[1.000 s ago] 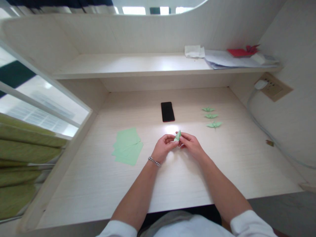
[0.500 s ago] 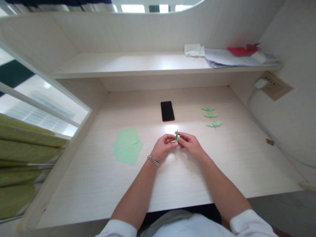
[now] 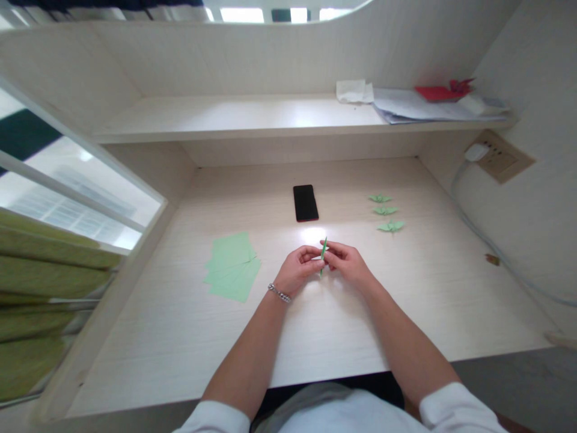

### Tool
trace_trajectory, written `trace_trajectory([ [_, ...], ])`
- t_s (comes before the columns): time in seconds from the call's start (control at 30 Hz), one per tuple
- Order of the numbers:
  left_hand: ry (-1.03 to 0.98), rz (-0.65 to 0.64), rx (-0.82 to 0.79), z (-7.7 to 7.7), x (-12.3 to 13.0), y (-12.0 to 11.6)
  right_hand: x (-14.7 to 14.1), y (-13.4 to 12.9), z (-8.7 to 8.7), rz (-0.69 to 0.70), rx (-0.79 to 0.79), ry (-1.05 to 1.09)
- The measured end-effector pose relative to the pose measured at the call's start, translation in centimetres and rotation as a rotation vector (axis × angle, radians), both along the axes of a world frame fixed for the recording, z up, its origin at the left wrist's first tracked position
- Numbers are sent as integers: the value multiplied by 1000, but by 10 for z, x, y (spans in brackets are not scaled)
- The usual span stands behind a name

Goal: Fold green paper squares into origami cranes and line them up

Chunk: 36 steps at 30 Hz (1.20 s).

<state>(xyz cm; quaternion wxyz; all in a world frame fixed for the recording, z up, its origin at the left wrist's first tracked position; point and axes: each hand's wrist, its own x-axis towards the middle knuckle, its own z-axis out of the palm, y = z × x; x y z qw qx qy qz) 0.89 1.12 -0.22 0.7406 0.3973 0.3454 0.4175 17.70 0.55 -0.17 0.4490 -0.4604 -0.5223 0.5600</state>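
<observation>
Both hands [image 3: 321, 267] pinch the narrow green folded paper [image 3: 323, 254] edge-on between their fingertips, above the desk [image 3: 333, 337].

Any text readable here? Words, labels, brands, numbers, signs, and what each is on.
None readable.
Smartphone: dark screen, no mark seen.
Green paper sheets, folded green paper: no lettering seen.
Shelf papers: any print too faint or blurred.
Wall socket, white plug: any marking too small to read.
</observation>
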Motion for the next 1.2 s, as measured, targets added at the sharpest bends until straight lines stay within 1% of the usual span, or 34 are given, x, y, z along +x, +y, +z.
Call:
trace_trajectory([
  [0.17,-10,2,-10,2,-1,-1,1,1,-3,-9,-5,-26],
  [0.47,24,4,4,0,0,0,-1,-1,2,-6,9,-22],
  [0.77,12,-3,15,-2,-1,0,0,0,0,11,25,-50],
  [1.0,-26,15,-27,2,-1,0,0,0,1,-1,21,-77],
  [1.1,43,68,14,0,2,1,1,-1,2,-14,52,-154],
  [1.2,170,136,127,-5,5,0,1,-2,2,-76,102,-293],
])
